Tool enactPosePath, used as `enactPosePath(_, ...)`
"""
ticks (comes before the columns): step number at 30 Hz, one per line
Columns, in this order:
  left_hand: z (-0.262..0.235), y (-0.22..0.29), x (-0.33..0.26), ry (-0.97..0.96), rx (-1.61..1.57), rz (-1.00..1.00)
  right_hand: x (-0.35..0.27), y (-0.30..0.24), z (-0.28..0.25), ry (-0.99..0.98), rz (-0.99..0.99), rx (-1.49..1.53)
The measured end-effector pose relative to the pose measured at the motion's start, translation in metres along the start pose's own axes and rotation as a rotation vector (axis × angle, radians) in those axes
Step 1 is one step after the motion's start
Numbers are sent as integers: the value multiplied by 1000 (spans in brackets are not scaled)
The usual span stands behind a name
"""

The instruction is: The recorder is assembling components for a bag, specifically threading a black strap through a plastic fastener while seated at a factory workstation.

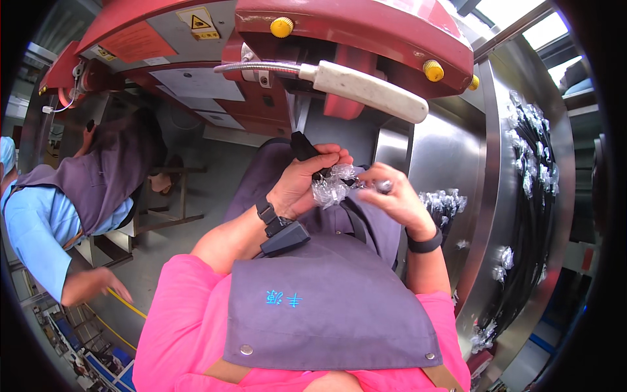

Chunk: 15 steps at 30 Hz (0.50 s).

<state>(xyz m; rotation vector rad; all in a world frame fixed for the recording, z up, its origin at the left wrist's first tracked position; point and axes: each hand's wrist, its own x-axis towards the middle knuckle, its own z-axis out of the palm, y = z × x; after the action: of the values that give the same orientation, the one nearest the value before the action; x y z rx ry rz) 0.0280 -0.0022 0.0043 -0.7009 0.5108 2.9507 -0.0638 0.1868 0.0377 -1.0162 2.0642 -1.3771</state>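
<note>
This looks like a factory workshop. A big red machine [398, 26] with yellow knobs [281, 27] and a yellow warning sign [200, 23] fills the far side. On the right, a stainless-steel counter [447, 140] carries many alike black strips [532, 157] with clear plastic at their ends. To the left, a co-worker [52, 228] in a work apron [98, 176] and cap [8, 153] is near a yellow floor line [127, 304].
</note>
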Motion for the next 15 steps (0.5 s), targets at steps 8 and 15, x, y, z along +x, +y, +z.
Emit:
enactPosePath(8,-2,-1,-4,-127,354,148,9,-16,-3,87,33,-120)
enactPosePath(15,-2,-5,0,-104,366,257,16,-16,3,198,-99,-226)
